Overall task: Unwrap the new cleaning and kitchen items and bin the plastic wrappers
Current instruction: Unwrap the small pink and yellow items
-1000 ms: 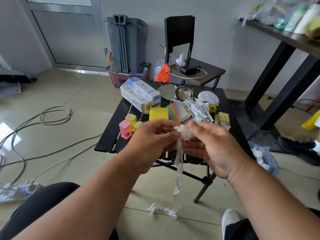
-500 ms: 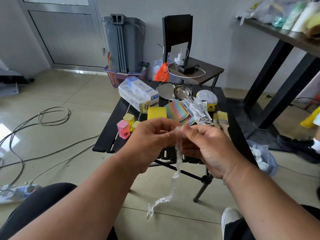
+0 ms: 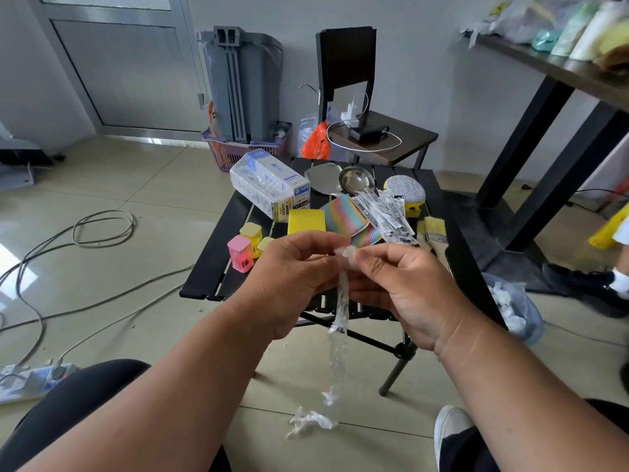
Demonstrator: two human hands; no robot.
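Where our hands meet above the near edge of the black slatted surface [image 3: 218, 267], the left hand [image 3: 292, 277] and right hand [image 3: 405, 287] both pinch a crinkled clear plastic wrapper [image 3: 342, 301]. Wadded between our curled fingertips, it trails down as a thin twisted strip toward the floor.

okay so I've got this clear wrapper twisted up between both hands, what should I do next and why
Probably carry it over to the bin bag on the floor beside the table. Both hands pinch the plastic wrapper at its top, its tail dangles free with nothing inside, and similar crumpled plastic already lies in that bag.
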